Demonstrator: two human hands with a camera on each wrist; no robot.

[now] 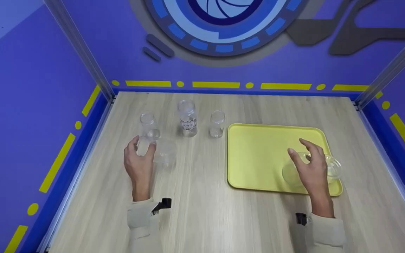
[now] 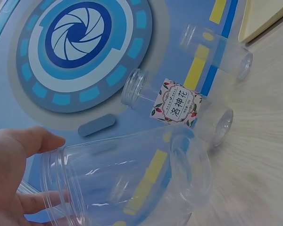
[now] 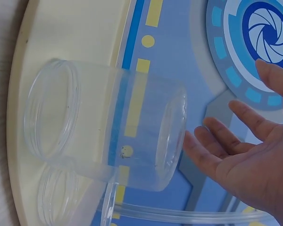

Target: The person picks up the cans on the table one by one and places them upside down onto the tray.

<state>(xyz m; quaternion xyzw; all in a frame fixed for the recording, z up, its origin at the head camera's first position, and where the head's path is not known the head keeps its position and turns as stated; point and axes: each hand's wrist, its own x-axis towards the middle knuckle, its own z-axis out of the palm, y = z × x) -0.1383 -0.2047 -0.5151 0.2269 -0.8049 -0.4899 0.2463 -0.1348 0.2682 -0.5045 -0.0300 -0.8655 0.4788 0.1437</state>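
Observation:
My left hand (image 1: 139,165) grips a wide clear jar (image 2: 122,174) near its threaded mouth, thumb on one side and fingers behind the rim. The jar tilts, its base toward the right. On the yellow tray (image 1: 258,158), a second wide clear jar (image 3: 118,127) stands mouth down. Beside it my right hand (image 3: 245,146) spreads its fingers, the tips close to the jar's upturned base. Another clear round container (image 1: 334,168) shows at the tray's right edge, partly hidden by that hand in the head view.
Behind the left hand stands a narrow clear jar (image 1: 148,123). A taller clear jar with a printed label (image 1: 188,123) is right of it, then another narrow clear jar (image 1: 217,124). Blue panels (image 1: 30,105) enclose the wooden table (image 1: 202,211) at the back and sides.

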